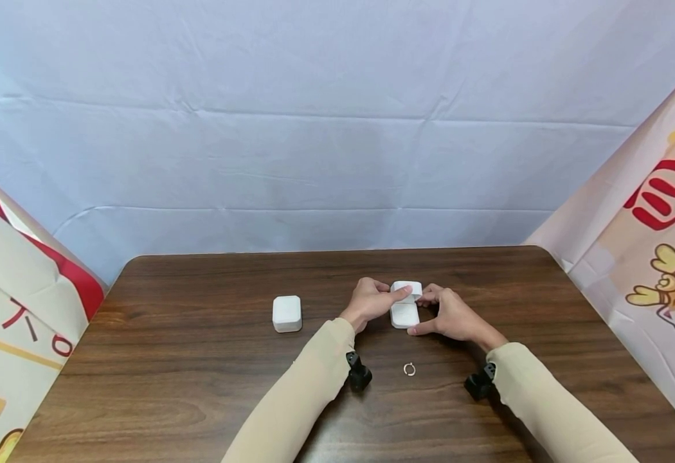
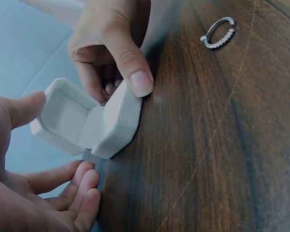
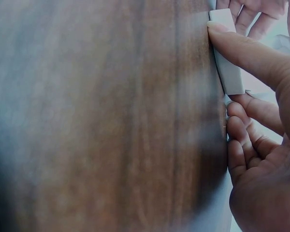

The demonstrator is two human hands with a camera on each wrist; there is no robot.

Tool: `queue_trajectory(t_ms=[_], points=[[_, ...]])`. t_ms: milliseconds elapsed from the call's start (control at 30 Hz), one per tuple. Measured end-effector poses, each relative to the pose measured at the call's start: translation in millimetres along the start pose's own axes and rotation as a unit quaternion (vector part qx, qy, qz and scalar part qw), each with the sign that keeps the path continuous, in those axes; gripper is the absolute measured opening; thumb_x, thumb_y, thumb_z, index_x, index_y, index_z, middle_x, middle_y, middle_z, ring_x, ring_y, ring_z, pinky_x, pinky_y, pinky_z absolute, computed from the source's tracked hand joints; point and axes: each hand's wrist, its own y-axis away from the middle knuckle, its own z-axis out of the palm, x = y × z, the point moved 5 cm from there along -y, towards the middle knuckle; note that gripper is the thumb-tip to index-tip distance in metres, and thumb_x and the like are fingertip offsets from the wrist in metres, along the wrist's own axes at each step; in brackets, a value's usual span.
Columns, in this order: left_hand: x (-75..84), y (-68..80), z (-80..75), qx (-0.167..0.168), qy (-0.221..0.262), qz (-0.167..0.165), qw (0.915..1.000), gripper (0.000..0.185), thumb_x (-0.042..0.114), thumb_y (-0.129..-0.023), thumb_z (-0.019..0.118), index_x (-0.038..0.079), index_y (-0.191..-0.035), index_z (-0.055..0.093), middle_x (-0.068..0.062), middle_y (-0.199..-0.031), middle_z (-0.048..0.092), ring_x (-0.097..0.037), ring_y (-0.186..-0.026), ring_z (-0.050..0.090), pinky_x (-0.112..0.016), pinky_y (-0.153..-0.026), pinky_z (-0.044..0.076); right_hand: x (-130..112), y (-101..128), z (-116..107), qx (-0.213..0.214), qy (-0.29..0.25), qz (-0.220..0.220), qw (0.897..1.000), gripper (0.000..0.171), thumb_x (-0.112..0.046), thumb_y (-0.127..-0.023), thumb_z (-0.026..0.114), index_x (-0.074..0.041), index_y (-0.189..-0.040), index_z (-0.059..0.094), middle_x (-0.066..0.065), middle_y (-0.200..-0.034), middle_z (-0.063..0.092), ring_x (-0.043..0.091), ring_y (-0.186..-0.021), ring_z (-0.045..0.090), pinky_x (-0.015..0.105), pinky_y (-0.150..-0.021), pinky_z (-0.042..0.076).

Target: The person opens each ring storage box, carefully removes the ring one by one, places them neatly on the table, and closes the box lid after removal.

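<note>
Both hands, left hand [image 1: 370,300] and right hand [image 1: 450,314], fingers pinching a small white hinged box [image 1: 405,305], lid open.

Head view: ring [image 1: 409,369] at lower centre too small for detail; open box [image 1: 405,305] partly covered by both hands. L wrist view: left hand [image 2: 34,193] cut off at lower-left edge. R wrist view: table [image 3: 111,121] blurred; box interior hidden, right hand [image 3: 261,159] cropped at right edge.
</note>
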Motion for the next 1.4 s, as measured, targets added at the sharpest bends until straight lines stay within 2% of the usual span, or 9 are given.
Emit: queue_trajectory(t_ms=[200,367,667,933,1400], points=[[0.5,-2.2,1.2,-0.025,0.006,-0.008,0.9996,0.046,0.040,-0.090,0.079,-0.002,-0.107,0.072,-0.006,-0.108,0.065,-0.019,-0.098,0.060,-0.035,-0.086,0.050,-0.2,-0.3,-0.6,0.002,-0.004,0.001,1.000,0.044,-0.031,-0.070,0.096,-0.010,-0.103,0.075,0.001,-0.101,0.061,0.020,-0.091,0.054,0.033,-0.080,0.046],[-0.4,-4.2,1.2,-0.024,0.012,-0.022,0.9994,0.047,0.039,-0.089,0.079,-0.001,-0.112,0.069,-0.007,-0.114,0.063,-0.021,-0.105,0.059,-0.040,-0.093,0.049,-0.5,-0.5,-1.2,-0.004,-0.010,0.006,1.000,0.045,-0.030,-0.070,0.096,-0.010,-0.105,0.076,0.002,-0.103,0.061,0.020,-0.093,0.055,0.034,-0.082,0.046],[-1.0,-3.1,1.0,-0.022,0.018,-0.025,0.9993,0.050,0.036,-0.086,0.082,0.000,-0.118,0.067,-0.008,-0.119,0.062,-0.025,-0.113,0.058,-0.043,-0.098,0.047,-1.0,-0.4,-1.5,-0.012,-0.014,0.012,1.000,0.044,-0.029,-0.071,0.095,-0.011,-0.107,0.077,0.003,-0.104,0.060,0.021,-0.093,0.053,0.036,-0.082,0.045],[-2.6,-3.0,1.1,-0.029,0.024,-0.012,0.9992,0.043,0.028,-0.085,0.084,-0.001,-0.113,0.069,-0.006,-0.112,0.063,-0.021,-0.103,0.059,-0.038,-0.091,0.050,-0.7,0.8,-0.8,-0.016,-0.007,0.009,1.000,0.046,-0.031,-0.072,0.094,-0.012,-0.110,0.077,0.002,-0.105,0.060,0.022,-0.094,0.053,0.038,-0.083,0.044],[-4.5,-2.0,-1.3,-0.040,0.029,0.017,0.9986,0.049,0.020,-0.081,0.088,-0.005,-0.119,0.070,-0.004,-0.102,0.070,-0.015,-0.093,0.064,-0.031,-0.084,0.053,0.2,1.2,0.1,-0.021,-0.005,0.016,1.000,0.056,-0.033,-0.072,0.094,-0.010,-0.119,0.075,0.001,-0.108,0.060,0.021,-0.098,0.055,0.040,-0.086,0.044]])
